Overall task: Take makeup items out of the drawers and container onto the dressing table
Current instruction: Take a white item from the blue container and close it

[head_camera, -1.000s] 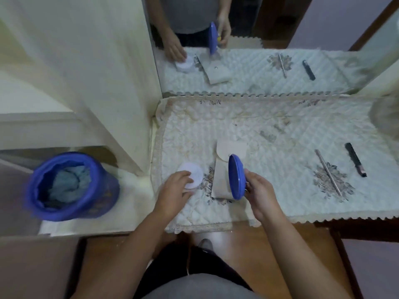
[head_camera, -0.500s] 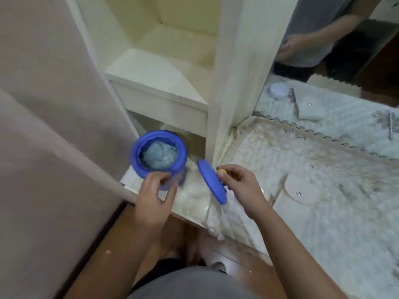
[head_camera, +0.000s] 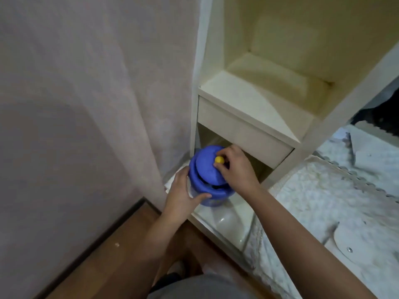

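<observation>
Left hand (head_camera: 183, 190) wraps the side of the blue container (head_camera: 210, 190), fingers curled round its wall, thumb across the front. Right hand (head_camera: 234, 167) pinches the yellow knob (head_camera: 219, 159) between its fingertips, the other fingers loosely bent, and holds the blue lid (head_camera: 206, 167) on the container's mouth. The lid sits tilted, its near edge raised, a dark gap showing at the rim there. The container stands upright, long axis vertical, on the low shelf (head_camera: 226, 221) under the cream drawer (head_camera: 244, 134), beside the quilted cover (head_camera: 313, 197) of the desk.
</observation>
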`<state>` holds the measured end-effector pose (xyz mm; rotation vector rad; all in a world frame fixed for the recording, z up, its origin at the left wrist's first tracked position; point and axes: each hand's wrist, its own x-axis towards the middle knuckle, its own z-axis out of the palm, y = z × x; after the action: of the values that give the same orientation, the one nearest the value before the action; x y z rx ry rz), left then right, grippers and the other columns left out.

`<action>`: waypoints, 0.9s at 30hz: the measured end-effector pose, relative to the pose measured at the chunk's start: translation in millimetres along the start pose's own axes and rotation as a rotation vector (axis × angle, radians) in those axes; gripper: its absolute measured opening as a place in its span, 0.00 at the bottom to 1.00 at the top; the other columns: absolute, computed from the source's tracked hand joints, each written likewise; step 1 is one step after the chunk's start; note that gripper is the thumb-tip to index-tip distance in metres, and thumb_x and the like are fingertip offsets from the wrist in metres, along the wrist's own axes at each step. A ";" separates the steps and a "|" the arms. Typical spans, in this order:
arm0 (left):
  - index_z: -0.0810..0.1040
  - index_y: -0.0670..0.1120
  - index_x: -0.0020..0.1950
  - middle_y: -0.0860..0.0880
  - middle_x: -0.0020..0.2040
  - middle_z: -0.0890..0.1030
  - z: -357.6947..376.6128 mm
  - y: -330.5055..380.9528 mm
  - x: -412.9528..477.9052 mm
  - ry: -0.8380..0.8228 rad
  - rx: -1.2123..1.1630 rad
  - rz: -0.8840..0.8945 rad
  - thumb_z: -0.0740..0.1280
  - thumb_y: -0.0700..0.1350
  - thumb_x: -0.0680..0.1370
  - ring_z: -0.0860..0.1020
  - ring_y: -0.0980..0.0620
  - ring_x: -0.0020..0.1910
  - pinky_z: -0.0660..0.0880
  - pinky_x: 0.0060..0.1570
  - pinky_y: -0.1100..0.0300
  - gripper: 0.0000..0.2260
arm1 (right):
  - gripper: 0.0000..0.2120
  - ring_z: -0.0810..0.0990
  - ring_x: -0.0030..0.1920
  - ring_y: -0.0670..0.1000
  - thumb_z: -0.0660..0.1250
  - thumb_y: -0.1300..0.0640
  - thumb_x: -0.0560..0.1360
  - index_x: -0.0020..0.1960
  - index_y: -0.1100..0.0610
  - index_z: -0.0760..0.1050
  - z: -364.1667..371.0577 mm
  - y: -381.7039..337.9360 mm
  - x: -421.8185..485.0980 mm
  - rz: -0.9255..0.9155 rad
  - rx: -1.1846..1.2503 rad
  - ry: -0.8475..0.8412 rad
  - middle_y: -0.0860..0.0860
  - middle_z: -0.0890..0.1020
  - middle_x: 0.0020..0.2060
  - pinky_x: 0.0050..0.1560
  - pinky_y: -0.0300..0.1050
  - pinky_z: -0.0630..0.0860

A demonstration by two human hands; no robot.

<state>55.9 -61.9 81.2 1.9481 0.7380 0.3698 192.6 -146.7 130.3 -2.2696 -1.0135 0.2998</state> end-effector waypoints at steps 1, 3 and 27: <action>0.64 0.45 0.68 0.46 0.67 0.70 0.3 -1.5 2.5 -0.012 -0.004 -0.003 0.74 0.58 0.59 0.69 0.49 0.65 0.67 0.64 0.57 0.42 | 0.13 0.75 0.53 0.57 0.68 0.60 0.71 0.54 0.61 0.76 2.2 -1.0 1.3 0.001 -0.016 -0.009 0.59 0.75 0.52 0.56 0.46 0.70; 0.62 0.46 0.69 0.46 0.68 0.69 0.8 -4.3 6.2 -0.021 -0.002 -0.004 0.77 0.54 0.61 0.68 0.48 0.67 0.68 0.65 0.53 0.42 | 0.13 0.76 0.53 0.57 0.68 0.60 0.71 0.54 0.62 0.76 4.0 -3.2 2.3 0.016 -0.017 -0.026 0.59 0.75 0.53 0.57 0.48 0.71; 0.60 0.50 0.69 0.48 0.68 0.68 -14.6 -4.4 18.7 -0.142 0.026 0.100 0.74 0.58 0.58 0.66 0.50 0.67 0.67 0.66 0.52 0.44 | 0.17 0.74 0.49 0.49 0.68 0.61 0.71 0.59 0.60 0.74 14.8 -2.0 -9.6 0.073 0.119 0.021 0.57 0.74 0.56 0.59 0.45 0.74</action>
<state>60.8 -38.3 83.2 2.0181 0.5583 0.2796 178.4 -146.0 119.6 -2.2007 -0.8802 0.3566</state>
